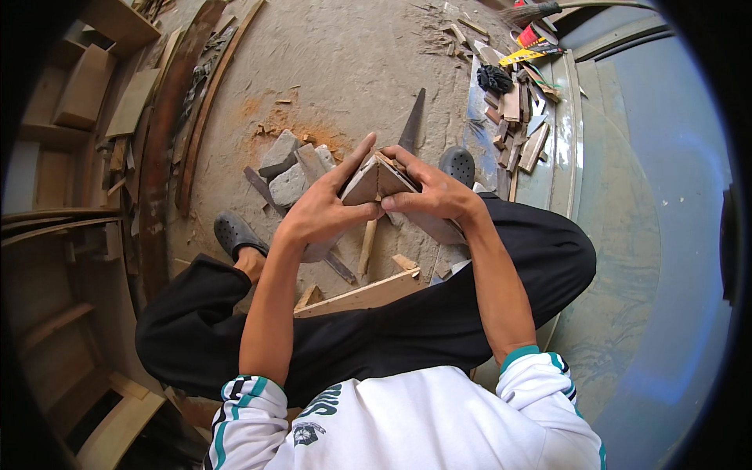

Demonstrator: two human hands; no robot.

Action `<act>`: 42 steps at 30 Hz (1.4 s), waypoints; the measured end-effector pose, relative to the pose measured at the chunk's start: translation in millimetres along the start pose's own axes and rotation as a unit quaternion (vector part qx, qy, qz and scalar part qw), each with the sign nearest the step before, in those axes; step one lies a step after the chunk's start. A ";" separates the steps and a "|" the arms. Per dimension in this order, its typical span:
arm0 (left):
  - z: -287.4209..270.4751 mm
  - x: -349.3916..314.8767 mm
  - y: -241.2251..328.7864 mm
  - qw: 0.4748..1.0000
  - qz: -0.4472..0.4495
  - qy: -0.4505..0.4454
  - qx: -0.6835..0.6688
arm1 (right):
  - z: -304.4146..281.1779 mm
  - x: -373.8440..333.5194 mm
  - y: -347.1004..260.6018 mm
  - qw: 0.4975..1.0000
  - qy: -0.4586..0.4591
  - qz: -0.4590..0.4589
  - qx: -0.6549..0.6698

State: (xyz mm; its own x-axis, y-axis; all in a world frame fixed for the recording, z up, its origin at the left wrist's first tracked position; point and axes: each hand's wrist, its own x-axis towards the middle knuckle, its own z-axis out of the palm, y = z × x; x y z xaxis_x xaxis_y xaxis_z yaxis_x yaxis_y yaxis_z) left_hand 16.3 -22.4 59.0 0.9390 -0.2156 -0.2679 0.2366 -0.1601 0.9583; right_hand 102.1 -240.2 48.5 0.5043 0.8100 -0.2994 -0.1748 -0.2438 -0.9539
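Two boards (pixel 366 188) meet at an angle, the peak of the joint pointing away from me. My left hand (pixel 327 205) is wrapped round the left side of this board corner. On the opposite side, my right hand (pixel 431 188) grips the other board, and both thumbs press near the inner seam. The undersides and most fingertips are hidden. Below the hands lie grey stone blocks (pixel 288 185) and a wooden stick (pixel 366 247), possibly a tool handle. A longer pale board (pixel 356 295) with small end blocks rests by my legs. Past my right hand, a dark saw-like blade (pixel 413 117) points away.
Wooden cabinet frames (pixel 59 333) and long planks (pixel 205 110) stand along the left. Wood offcuts (pixel 511 106), a black bag (pixel 493 78) and a yellow tool (pixel 531 55) are heaped at the far right, beside a glassy panel (pixel 619 204). Orange sawdust (pixel 301 125) covers some floor.
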 end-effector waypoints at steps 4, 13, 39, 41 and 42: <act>-1.6 1.0 3.6 1.000 0.002 0.004 0.015 | -0.7 0.8 0.1 1.000 0.002 0.000 -0.004; -2.1 0.6 0.6 1.000 -0.004 0.010 0.008 | 0.5 1.5 -2.9 1.000 0.003 0.021 -0.010; -3.9 5.8 -7.7 1.000 -0.016 -0.006 -0.013 | 0.0 4.4 11.6 0.999 0.023 -0.003 -0.035; -3.2 5.4 -8.0 1.000 -0.010 -0.003 -0.020 | -0.1 4.4 11.2 0.999 0.023 -0.001 -0.040; -3.4 5.2 -9.2 1.000 -0.010 -0.004 -0.029 | 0.2 5.0 9.7 0.999 0.021 0.001 -0.040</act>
State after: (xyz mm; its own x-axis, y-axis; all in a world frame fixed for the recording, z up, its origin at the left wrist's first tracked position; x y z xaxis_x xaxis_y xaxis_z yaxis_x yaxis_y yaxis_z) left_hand 19.8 -18.8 49.2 0.9320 -0.2199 -0.2882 0.2702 -0.1084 0.9567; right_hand 102.8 -238.4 37.7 0.5388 0.7874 -0.2997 -0.1079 -0.2883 -0.9514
